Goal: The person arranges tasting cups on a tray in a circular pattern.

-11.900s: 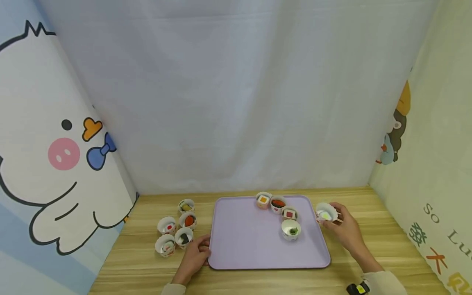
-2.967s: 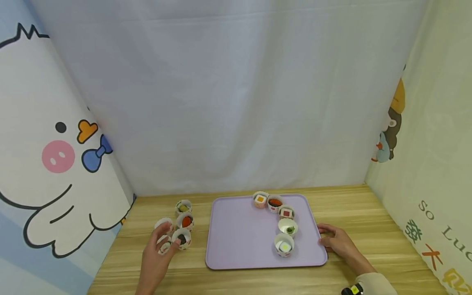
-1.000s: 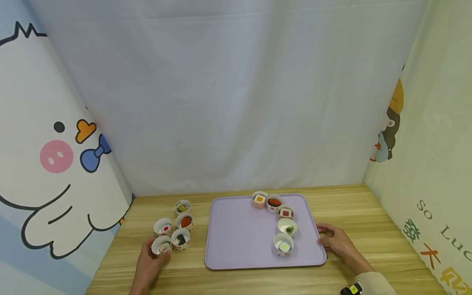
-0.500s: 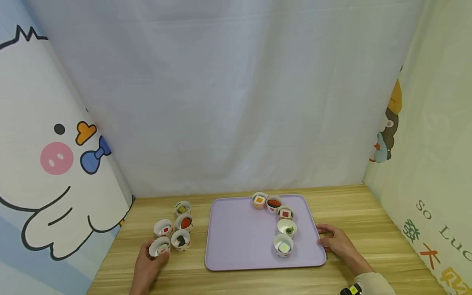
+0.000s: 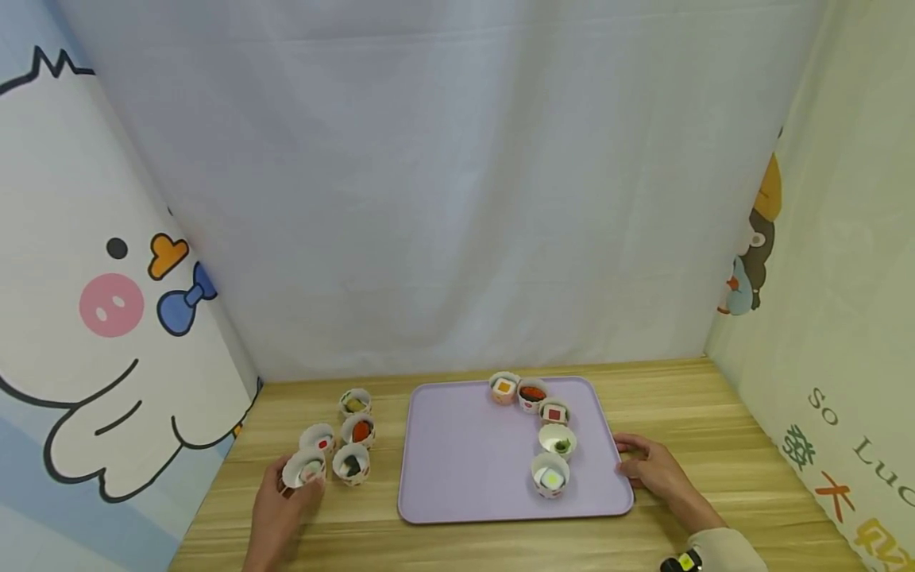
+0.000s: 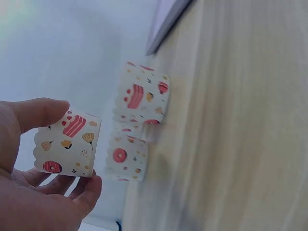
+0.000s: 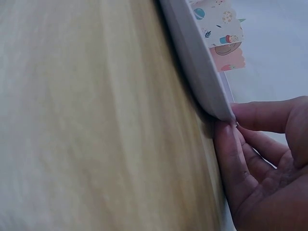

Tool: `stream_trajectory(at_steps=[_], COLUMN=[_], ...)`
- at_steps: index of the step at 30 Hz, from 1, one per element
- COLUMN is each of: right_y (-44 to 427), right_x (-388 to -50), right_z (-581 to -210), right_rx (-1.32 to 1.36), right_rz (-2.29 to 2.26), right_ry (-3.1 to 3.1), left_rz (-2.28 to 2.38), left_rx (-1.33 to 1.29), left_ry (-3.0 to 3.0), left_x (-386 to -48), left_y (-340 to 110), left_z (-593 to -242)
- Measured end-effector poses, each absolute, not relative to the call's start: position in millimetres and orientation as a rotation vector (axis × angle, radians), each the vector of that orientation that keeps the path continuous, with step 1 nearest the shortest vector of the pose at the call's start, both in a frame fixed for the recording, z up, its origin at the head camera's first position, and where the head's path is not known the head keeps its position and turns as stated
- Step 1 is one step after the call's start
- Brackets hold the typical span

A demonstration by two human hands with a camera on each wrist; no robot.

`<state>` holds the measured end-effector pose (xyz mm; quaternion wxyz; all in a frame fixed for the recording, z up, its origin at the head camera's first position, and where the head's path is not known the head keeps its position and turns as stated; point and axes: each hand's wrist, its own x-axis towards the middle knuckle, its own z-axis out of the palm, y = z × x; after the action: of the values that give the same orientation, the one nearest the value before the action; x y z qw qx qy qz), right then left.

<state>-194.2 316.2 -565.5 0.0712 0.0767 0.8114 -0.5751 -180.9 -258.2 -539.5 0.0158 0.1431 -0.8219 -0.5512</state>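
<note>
My left hand [image 5: 279,508] holds a scalloped white paper cup [image 5: 303,470] printed with cakes and flowers, a pale piece inside. In the left wrist view thumb and fingers grip the cup [image 6: 69,144] from opposite sides, raised off the table. Right behind it stand a cup with a red-topped white piece [image 5: 318,438] and a cup with a black-and-white piece [image 5: 351,464]. My right hand [image 5: 654,470] pinches the right edge of a lilac tray [image 5: 465,461]; the right wrist view shows thumb and fingers on the rim [image 7: 224,108].
Along the tray's right side several filled paper cups form a curved line, from the orange-topped one [image 5: 503,388] to the yellow-green one [image 5: 550,477]. Two more cups, one with red filling [image 5: 359,430], one with yellowish filling [image 5: 355,403], stand left of the tray. A white curtain [image 5: 429,238] hangs behind.
My left hand has closed round the nearest left cup, lifted it and drawn it slightly left. Earlier, the yellow-green cup went from my right hand onto the tray; that hand now holds the tray's edge.
</note>
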Motion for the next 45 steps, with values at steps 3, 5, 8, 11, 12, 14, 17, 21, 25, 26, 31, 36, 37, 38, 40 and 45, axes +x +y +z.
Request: stream_trajectory(at_steps=[3, 5, 8, 11, 12, 14, 17, 21, 25, 26, 31, 36, 37, 38, 40, 45], right_y=[316, 316, 316, 316, 316, 315, 315, 316, 316, 316, 316, 316, 316, 316, 316, 315], right_x=[-194, -194, -195, -195, -195, -194, -194, -194, -195, -195, -195, -195, -195, -195, -194, -194], right_z=[-565, -564, -565, -565, -564, -564, -563, -564, -565, -565, -566, -566, -566, -566, -566, -565], right_rx=[0.231, 0.238, 0.247, 0.258, 0.259, 0.261, 0.263, 0.262, 0.269, 0.271, 0.264, 0.265, 0.266, 0.267, 0.275, 0.277], right_rz=[-1.725, -1.721, -1.715, -1.712, -1.711, -1.706, -1.711, -1.72, -1.709, -1.704, -1.702, -1.702, -1.701, -1.7, -1.699, -1.706], right_ry=[2.445, 2.447, 2.449, 2.45, 2.45, 2.454, 2.45, 2.442, 2.448, 2.451, 2.453, 2.456, 2.456, 2.458, 2.457, 2.452], left_rz=[-1.745, -1.755, -1.747, -1.736, -1.736, -1.743, -1.746, -1.712, -1.711, -1.72, -1.783, -1.797, -1.798, -1.801, -1.819, -1.82], left_rx=[0.438, 0.413, 0.373, 0.318, 0.3, 0.263, 0.214, 0.126, 0.04, 0.024, -0.049, -0.089, -0.092, -0.102, -0.14, -0.255], left_ry=[-2.576, -2.59, -2.598, -2.592, -2.585, -2.566, -2.538, -2.532, -2.513, -2.507, -2.473, -2.501, -2.512, -2.52, -2.522, -2.537], left_x=[-182, -182, -181, -180, -179, -178, -177, -175, -173, -173, -176, -179, -179, -179, -180, -180], left_y=[-254, -251, -244, -236, -233, -227, -217, -203, -189, -185, -167, -149, -145, -142, -135, -118], left_z=[-530, -525, -517, -509, -507, -503, -498, -493, -490, -490, -492, -494, -495, -495, -497, -504])
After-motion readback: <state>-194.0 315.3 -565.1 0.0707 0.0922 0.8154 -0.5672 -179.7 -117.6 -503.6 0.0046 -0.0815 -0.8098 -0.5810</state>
